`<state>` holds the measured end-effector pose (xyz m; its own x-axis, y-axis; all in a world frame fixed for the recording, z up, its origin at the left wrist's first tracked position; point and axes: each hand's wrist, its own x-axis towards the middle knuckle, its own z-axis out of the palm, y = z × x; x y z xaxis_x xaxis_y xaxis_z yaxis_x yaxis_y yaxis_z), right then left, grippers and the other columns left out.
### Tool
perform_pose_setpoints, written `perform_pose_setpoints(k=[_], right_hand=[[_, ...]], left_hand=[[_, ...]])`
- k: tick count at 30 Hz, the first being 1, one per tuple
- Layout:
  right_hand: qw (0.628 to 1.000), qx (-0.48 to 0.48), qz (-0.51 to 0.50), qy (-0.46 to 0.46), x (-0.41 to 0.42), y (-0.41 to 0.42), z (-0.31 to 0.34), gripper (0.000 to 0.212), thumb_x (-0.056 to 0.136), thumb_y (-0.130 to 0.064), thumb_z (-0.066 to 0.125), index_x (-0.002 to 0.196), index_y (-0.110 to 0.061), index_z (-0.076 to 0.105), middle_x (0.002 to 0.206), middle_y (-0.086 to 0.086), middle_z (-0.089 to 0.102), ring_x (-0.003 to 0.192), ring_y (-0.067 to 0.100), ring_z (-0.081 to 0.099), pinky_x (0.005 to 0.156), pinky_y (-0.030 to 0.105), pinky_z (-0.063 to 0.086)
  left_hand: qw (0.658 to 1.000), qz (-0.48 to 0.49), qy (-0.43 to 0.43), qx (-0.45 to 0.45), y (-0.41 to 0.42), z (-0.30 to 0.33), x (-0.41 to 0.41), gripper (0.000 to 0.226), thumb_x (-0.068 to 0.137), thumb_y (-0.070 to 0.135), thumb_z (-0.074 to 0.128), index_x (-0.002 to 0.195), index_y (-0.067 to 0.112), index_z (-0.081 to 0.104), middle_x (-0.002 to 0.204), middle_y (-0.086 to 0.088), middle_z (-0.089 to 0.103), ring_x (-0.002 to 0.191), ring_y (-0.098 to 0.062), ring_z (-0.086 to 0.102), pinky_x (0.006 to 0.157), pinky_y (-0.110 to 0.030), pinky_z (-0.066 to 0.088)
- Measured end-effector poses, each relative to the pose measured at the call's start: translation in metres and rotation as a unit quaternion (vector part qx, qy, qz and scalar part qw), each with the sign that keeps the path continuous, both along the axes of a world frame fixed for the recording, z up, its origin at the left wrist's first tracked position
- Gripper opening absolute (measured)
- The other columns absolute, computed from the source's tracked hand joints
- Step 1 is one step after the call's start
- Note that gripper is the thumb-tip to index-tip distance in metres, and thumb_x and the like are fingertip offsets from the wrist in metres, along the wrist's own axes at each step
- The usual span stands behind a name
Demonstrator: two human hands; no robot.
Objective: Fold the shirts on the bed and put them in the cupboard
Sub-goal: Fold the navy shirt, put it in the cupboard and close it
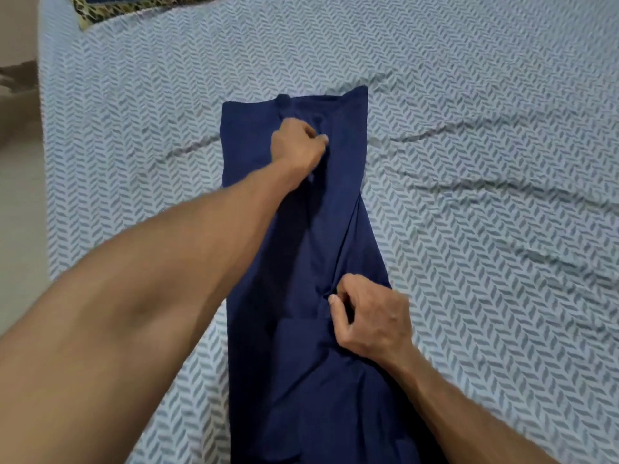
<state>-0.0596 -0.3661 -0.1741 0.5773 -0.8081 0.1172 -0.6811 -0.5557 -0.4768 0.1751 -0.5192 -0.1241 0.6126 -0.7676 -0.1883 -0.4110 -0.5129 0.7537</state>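
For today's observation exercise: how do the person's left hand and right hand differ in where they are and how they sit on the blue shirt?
The left hand reaches far up near the collar end of the shirt; the right hand stays nearer the person, partway down. The left arm stretches out long; the right arm is shorter in view. Both hands pinch the fabric with curled fingers.

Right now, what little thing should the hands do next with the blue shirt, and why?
Probably lift the far end and bring it toward the near end, folding the blue shirt in half. It already lies as a long narrow strip on the bed cover, sides seemingly tucked in. The left hand pinches cloth near the collar end and the right hand pinches it farther down, so both already have a grip.
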Motion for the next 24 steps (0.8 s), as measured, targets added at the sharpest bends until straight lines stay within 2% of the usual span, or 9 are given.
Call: perform_pose_setpoints(k=[2, 4, 7, 9, 12, 16, 19, 21, 24], right_hand=[[1.0, -0.008, 0.0, -0.003, 0.0, 0.0, 0.0, 0.021, 0.087, -0.037, 0.057, 0.073, -0.025, 0.046, 0.063, -0.01, 0.046, 0.05, 0.009, 0.044, 0.043, 0.024, 0.03], [1.0, -0.016, 0.0, -0.005, 0.001, 0.0, -0.001, 0.021, 0.086, -0.036, 0.058, 0.072, -0.025, 0.047, 0.062, -0.01, 0.046, 0.049, 0.008, 0.042, 0.045, 0.02, 0.026], [1.0, -0.024, 0.0, -0.004, 0.002, 0.0, -0.001, 0.02, 0.085, -0.035, 0.058, 0.072, -0.025, 0.048, 0.061, -0.011, 0.046, 0.047, 0.007, 0.04, 0.047, 0.017, 0.023], [1.0, -0.026, 0.002, -0.005, 0.002, -0.001, -0.002, 0.019, 0.085, -0.035, 0.059, 0.072, -0.025, 0.049, 0.061, -0.011, 0.045, 0.047, 0.008, 0.04, 0.047, 0.017, 0.022], [1.0, -0.027, 0.001, -0.005, 0.002, -0.001, -0.002, 0.019, 0.085, -0.034, 0.059, 0.072, -0.024, 0.049, 0.061, -0.011, 0.045, 0.047, 0.008, 0.039, 0.046, 0.018, 0.023], [1.0, -0.025, -0.002, -0.005, 0.003, 0.0, 0.0, 0.019, 0.085, -0.034, 0.059, 0.072, -0.025, 0.048, 0.061, -0.011, 0.045, 0.047, 0.008, 0.039, 0.048, 0.017, 0.02], [1.0, -0.026, -0.003, -0.001, 0.003, 0.0, 0.0, 0.019, 0.085, -0.035, 0.059, 0.072, -0.024, 0.048, 0.061, -0.011, 0.046, 0.048, 0.008, 0.039, 0.049, 0.017, 0.02], [1.0, -0.024, -0.004, 0.0, 0.003, 0.0, 0.0, 0.02, 0.085, -0.035, 0.058, 0.072, -0.025, 0.048, 0.061, -0.011, 0.046, 0.048, 0.008, 0.04, 0.048, 0.017, 0.021], [1.0, -0.026, -0.003, 0.0, 0.004, 0.0, 0.0, 0.02, 0.085, -0.036, 0.058, 0.072, -0.025, 0.048, 0.061, -0.011, 0.046, 0.047, 0.008, 0.039, 0.047, 0.017, 0.021]], left_hand=[[1.0, 0.006, 0.024, 0.014, -0.025, 0.002, 0.0, 0.036, 0.086, 0.038, 0.072, 0.069, 0.006, 0.065, 0.069, -0.007, 0.071, 0.06, -0.021, 0.069, 0.056, -0.033, 0.06], [0.999, -0.012, 0.009, 0.037, -0.042, 0.006, -0.003, 0.036, 0.088, 0.044, 0.07, 0.07, 0.014, 0.058, 0.067, -0.003, 0.068, 0.053, -0.016, 0.064, 0.049, -0.025, 0.051], [0.999, -0.012, 0.012, 0.044, -0.058, 0.012, -0.008, 0.007, 0.089, 0.021, 0.063, 0.084, 0.016, 0.063, 0.08, 0.0, 0.068, 0.069, -0.016, 0.065, 0.055, -0.026, 0.053], [0.998, 0.028, 0.063, 0.015, -0.064, 0.014, -0.008, 0.01, 0.089, 0.01, 0.052, 0.088, 0.014, 0.061, 0.083, -0.003, 0.067, 0.071, -0.016, 0.061, 0.056, -0.026, 0.048], [0.992, 0.049, 0.12, -0.001, -0.066, 0.021, -0.006, 0.017, 0.092, 0.01, 0.047, 0.094, 0.005, 0.063, 0.088, -0.011, 0.074, 0.069, -0.02, 0.065, 0.056, -0.028, 0.051], [0.993, -0.054, 0.045, 0.098, -0.057, 0.03, -0.01, 0.022, 0.087, 0.033, 0.066, 0.086, 0.011, 0.063, 0.069, -0.005, 0.07, 0.057, -0.015, 0.065, 0.054, -0.026, 0.054], [0.981, -0.105, 0.008, 0.161, -0.055, 0.03, -0.015, 0.016, 0.083, 0.023, 0.07, 0.079, 0.008, 0.066, 0.064, -0.005, 0.066, 0.049, -0.014, 0.059, 0.046, -0.022, 0.048], [0.984, -0.098, 0.04, 0.146, -0.055, 0.034, -0.018, 0.009, 0.081, 0.015, 0.067, 0.084, 0.007, 0.068, 0.068, -0.005, 0.066, 0.055, -0.016, 0.059, 0.051, -0.023, 0.048], [0.983, -0.012, 0.173, 0.057, -0.054, 0.04, -0.011, 0.023, 0.081, 0.014, 0.062, 0.103, 0.009, 0.065, 0.077, -0.004, 0.06, 0.067, -0.018, 0.057, 0.057, -0.028, 0.053]])
